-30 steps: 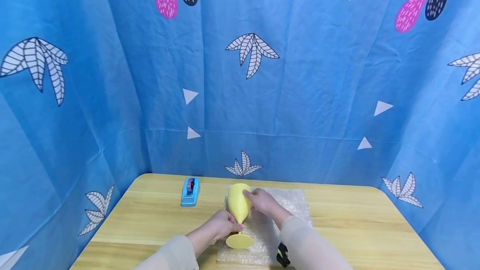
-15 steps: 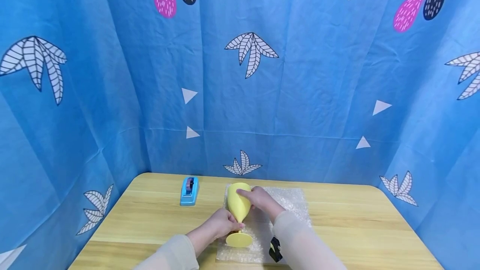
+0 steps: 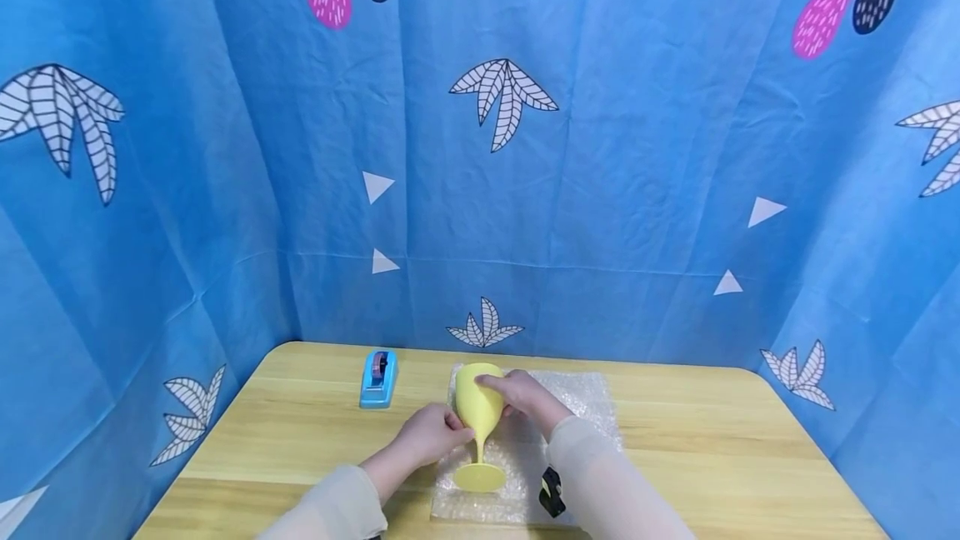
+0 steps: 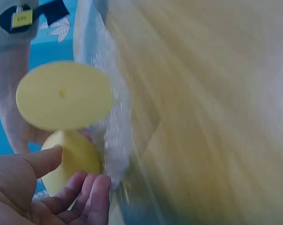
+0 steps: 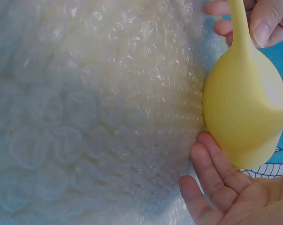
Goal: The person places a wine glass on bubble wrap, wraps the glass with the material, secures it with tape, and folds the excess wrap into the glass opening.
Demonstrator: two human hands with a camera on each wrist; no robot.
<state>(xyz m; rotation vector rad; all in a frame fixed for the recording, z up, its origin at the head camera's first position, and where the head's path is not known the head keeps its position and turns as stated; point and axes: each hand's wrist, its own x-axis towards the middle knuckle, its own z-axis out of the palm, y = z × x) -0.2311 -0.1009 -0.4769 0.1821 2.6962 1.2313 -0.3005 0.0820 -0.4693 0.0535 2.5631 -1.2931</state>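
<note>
- Goblet (image 3: pixel 477 398), yellow and stemmed, was over the left part of a sheet of bubble wrap (image 3: pixel 600 407) on the wooden bench (image 3: pixel 720 457), its bowl pointing away from the person and its round foot nearest to them.
- Right hand (image 3: pixel 516 392) held the bowl from the right side, thumb across it and the other fingers (image 5: pixel 214 176) against its opposite side, those fingers slightly spread.
- Left hand (image 3: pixel 433 433) was by the narrow lower end of the bowl, where it met the stem; its thumb and loosely bent fingers stood apart with a gap between them, and whether they touched the goblet could not be told.
- Underside of the foot, with a small mark at its middle, faced the left wrist view.
- Tape dispenser (image 3: pixel 377 386), blue, sat to the left of the bubble wrap, well apart from both hands.
- Pale sleeves (image 3: pixel 600 473) covered the forearms, and a black device (image 3: pixel 551 492) showed beside the right one.
- Blue curtain (image 3: pixel 637 190) with white leaf and triangle prints hung behind the bench.
</note>
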